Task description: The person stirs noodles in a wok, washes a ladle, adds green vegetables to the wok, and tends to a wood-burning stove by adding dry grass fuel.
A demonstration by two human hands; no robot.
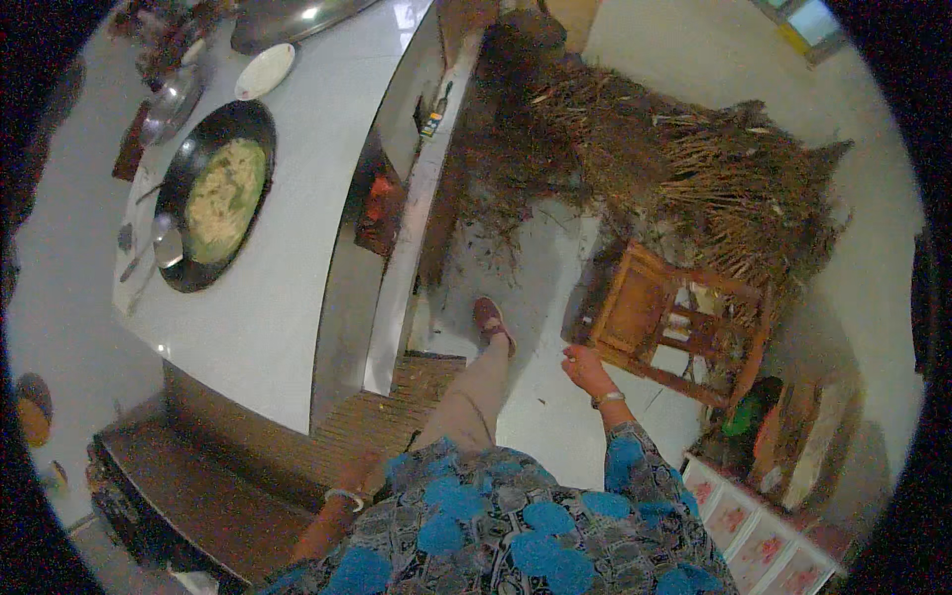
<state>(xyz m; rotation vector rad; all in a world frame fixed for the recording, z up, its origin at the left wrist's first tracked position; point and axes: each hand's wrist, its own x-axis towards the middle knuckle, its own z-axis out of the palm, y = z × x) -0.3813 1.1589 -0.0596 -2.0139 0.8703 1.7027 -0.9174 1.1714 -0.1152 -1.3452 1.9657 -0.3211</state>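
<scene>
My right hand [584,368] hangs over the pale floor, fingers loosely curled, with nothing visible in it. Close beyond it stands a wooden chair [632,301] with a panelled seat and a slatted back. My left hand [366,461] is low beside my hip, dim and blurred, so its fingers cannot be made out. Left of my body is a white tiled stove counter [320,163]. Set into it is a large black wok [169,201] holding pale yellow-green food [227,201]. A metal ladle or spatula [169,248] rests inside the wok's near rim.
Orange fire glows in the stove opening [381,201]. Dry brushwood [714,171] is heaped beyond the chair. A white dish [265,72] and a metal lid [297,22] lie on the counter. A brush-like tool [435,115] rests on the ledge. A flower-patterned cabinet [751,532] stands at right.
</scene>
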